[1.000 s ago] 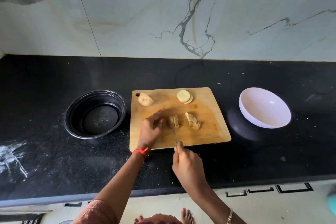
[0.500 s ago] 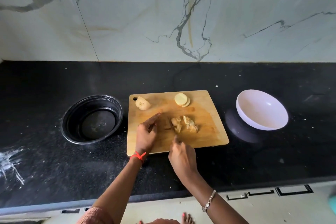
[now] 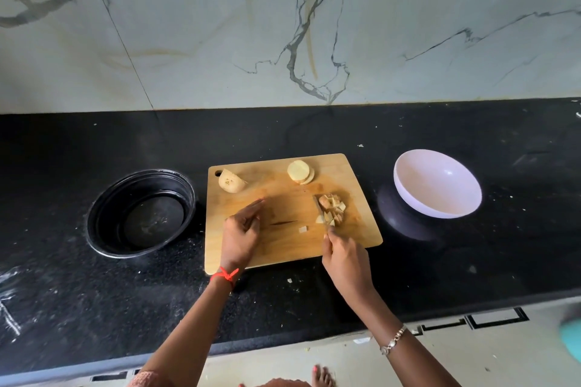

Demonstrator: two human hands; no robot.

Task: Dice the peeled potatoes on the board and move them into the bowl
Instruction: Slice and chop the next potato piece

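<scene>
Nearest us, our right grip [image 3: 345, 261] is clenched round the handle of the knife [image 3: 321, 212] at the board's [image 3: 283, 251] near right side, and the blade lies along the left flank of the diced pile [image 3: 334, 209]. Our left grip [image 3: 240, 234] holds nothing. It rests on the board's left half with the forefinger stretched out and the other fingers loosely curled. One stray cube [image 3: 302, 229] sits just left of the pile. By the board's far edge wait a stack of slices [image 3: 300, 171] and, in the far left corner, a potato half [image 3: 231, 181]. The white bowl [image 3: 440, 195] stands off the board's right side, apart from it.

We judge the dice light, firm and starch-wet — likely to skid and scatter rather than squash. So we would gather them between the blade's flat and a cupped palm instead of pinching single cubes. The half is rounded and probably slick — it is best pinned cut face down, from above.
</scene>
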